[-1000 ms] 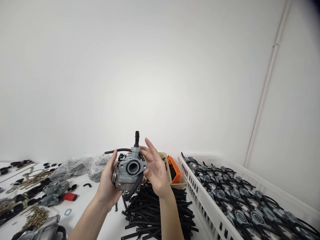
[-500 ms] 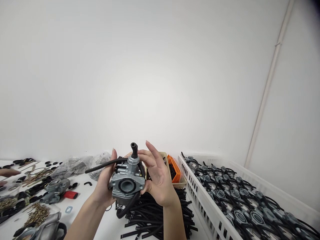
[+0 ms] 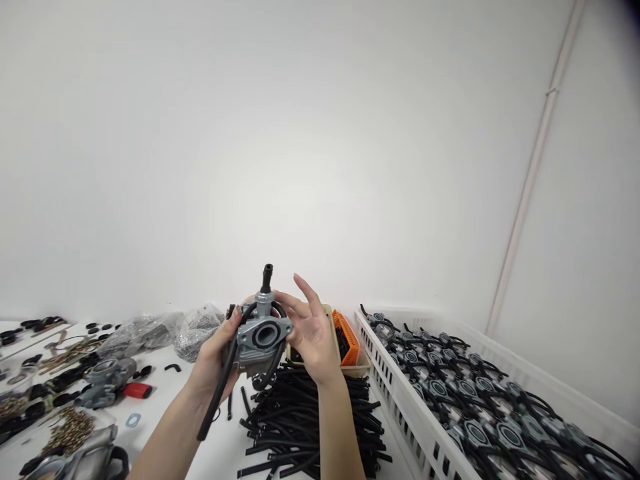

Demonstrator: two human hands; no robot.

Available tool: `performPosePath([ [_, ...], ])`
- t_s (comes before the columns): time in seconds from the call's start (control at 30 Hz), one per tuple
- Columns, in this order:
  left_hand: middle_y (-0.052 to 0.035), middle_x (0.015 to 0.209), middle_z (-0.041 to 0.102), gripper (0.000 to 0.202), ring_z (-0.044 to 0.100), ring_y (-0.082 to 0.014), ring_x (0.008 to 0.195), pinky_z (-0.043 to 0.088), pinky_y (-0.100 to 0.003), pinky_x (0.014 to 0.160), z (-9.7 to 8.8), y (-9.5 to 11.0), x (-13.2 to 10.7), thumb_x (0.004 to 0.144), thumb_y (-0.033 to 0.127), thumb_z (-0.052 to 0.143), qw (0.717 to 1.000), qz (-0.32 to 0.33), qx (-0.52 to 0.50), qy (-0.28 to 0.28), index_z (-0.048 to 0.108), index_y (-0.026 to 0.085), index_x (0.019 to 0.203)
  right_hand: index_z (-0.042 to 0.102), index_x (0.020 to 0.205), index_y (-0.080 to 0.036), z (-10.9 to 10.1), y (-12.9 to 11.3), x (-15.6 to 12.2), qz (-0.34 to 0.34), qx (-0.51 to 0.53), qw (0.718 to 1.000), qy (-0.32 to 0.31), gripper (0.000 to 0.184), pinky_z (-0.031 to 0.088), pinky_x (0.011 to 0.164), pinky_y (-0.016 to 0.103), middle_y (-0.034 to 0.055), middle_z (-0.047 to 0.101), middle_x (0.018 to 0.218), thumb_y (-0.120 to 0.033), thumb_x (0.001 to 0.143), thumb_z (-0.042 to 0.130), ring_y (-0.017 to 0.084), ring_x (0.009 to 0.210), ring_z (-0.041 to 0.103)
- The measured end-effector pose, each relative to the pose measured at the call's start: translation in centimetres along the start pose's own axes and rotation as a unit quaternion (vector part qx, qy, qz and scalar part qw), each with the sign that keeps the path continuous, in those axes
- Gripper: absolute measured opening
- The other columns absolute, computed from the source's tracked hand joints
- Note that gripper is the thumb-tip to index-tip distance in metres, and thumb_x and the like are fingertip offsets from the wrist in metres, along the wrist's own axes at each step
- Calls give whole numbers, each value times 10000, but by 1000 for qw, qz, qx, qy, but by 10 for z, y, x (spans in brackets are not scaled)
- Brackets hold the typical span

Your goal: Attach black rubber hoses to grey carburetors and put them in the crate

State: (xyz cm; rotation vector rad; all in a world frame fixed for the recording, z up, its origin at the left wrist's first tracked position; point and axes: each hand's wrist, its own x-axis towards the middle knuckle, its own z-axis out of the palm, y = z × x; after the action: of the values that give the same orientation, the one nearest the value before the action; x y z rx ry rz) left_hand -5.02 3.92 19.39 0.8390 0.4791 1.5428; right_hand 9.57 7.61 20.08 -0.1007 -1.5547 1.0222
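A grey metal carburetor point(image 3: 253, 337) with a black rubber cap on top is held up in front of me, its round bore facing me. My left hand point(image 3: 215, 357) grips it from the left side, the thumb pressing near the upper end of a black hose point(image 3: 220, 387) that hangs down across the palm. At the right side, my right hand point(image 3: 315, 340) holds the flange edge with the thumb; other fingers are raised and spread, and some fingertips are hidden behind the body. A second black hose point(image 3: 277, 360) curves under the carburetor.
A heap of black hoses point(image 3: 300, 420) lies below my hands. To the right stands a white crate point(image 3: 400, 400) filled with carburetors. Behind the hoses is an orange basket point(image 3: 350, 337). Loose carburetors point(image 3: 107, 380), a red object point(image 3: 137, 390) and brass parts point(image 3: 70, 430) lie at left.
The carburetor has been turned and raised slightly. Its long hose, which pointed left, now hangs down in front of my left hand. Another person's hand at the far left has left the view.
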Motion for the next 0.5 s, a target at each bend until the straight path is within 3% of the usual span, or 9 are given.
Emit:
performPosePath([
  [0.1, -59, 961, 732, 593, 686, -281, 959, 580, -324, 776, 7, 2, 1, 629, 471, 819, 992, 106, 43, 51, 639, 221, 1136, 530, 1292, -248, -1, 0, 2, -4, -53, 996, 68, 576, 410, 1057, 441, 90, 712, 1152, -439, 787, 731, 233, 1142, 622],
  [0.2, -2, 949, 713, 548, 681, -203, 879, 560, -259, 753, 11, 5, 2, 629, 399, 838, 964, 227, 78, 114, 627, 262, 1116, 642, 1133, -215, -2, -7, 0, 0, -137, 984, 110, 311, 486, 910, 364, 77, 728, 1011, -366, 861, 657, 205, 995, 656],
  [0.33, 64, 907, 660, 466, 637, -116, 781, 528, -198, 730, 11, 9, 1, 689, 354, 802, 922, 319, 67, 207, 611, 322, 1114, 719, 991, -222, 8, -23, -8, 0, -260, 964, 57, 203, 480, 674, 279, 35, 698, 879, -334, 823, 705, 135, 683, 560],
  [0.4, 65, 944, 643, 445, 621, -111, 832, 517, -188, 752, 9, 9, -1, 721, 353, 779, 899, 357, 78, 242, 600, 341, 1128, 726, 1028, -242, 20, -27, -11, 8, -303, 953, 17, 262, 471, 619, 263, 21, 677, 899, -329, 783, 749, 109, 603, 480],
  [0.5, 65, 1078, 629, 426, 595, -119, 988, 498, -175, 812, 5, 9, -2, 768, 362, 739, 868, 400, 116, 270, 580, 372, 1163, 717, 1103, -257, 38, -20, -12, -4, -330, 944, -12, 270, 498, 628, 260, 28, 640, 943, -293, 836, 693, 101, 596, 486],
])
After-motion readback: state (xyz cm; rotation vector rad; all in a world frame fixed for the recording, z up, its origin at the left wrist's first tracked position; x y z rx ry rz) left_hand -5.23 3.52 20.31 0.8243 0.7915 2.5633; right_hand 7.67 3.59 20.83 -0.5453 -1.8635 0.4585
